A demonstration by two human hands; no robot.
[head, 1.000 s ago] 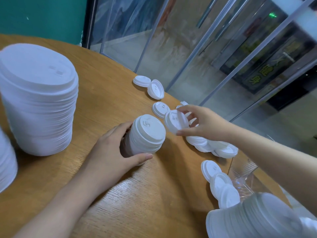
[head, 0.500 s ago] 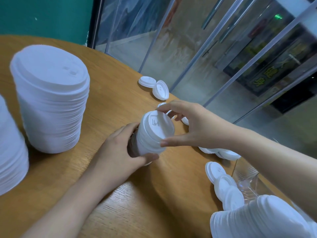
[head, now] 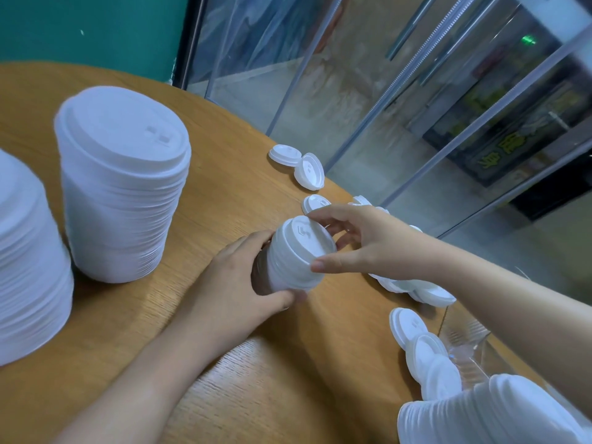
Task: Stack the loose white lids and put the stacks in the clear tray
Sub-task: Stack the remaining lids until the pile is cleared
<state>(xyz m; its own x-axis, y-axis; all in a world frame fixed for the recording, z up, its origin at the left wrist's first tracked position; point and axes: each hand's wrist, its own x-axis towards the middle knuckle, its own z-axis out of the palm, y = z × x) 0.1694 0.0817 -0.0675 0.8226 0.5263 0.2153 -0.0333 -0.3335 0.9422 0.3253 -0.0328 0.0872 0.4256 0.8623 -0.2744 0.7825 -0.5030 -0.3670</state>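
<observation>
A round wooden table [head: 134, 315] carried everything, its far curved edge running beside glass panels [head: 352, 91] and a teal wall [head: 80, 27]. Largest on it were the tall stacks of white lids: one tall stack [head: 123, 184] stood upright at the left, a second stack [head: 28, 267] was cut off by the left frame edge, and a third stack [head: 490, 415] lay on its side at the lower right corner. In the middle sat a small stack [head: 294, 254], tilted toward the right. The left hand [head: 237, 277] gripped this small stack from behind and below, fingers curled round its side and the thumb pressed under its lower rim. The right hand [head: 365, 241] held the top lid [head: 304, 235] by its rim, thumb at the near edge and fingers curved over the far edge. A clear tray [head: 464, 344] showed only partly at the right edge, near the table's rim. Loose lids [head: 413, 328] lay just beside it, more lids [head: 435, 294] sat under the right wrist, and two lids [head: 309, 171] rested touching near the table's far edge.
</observation>
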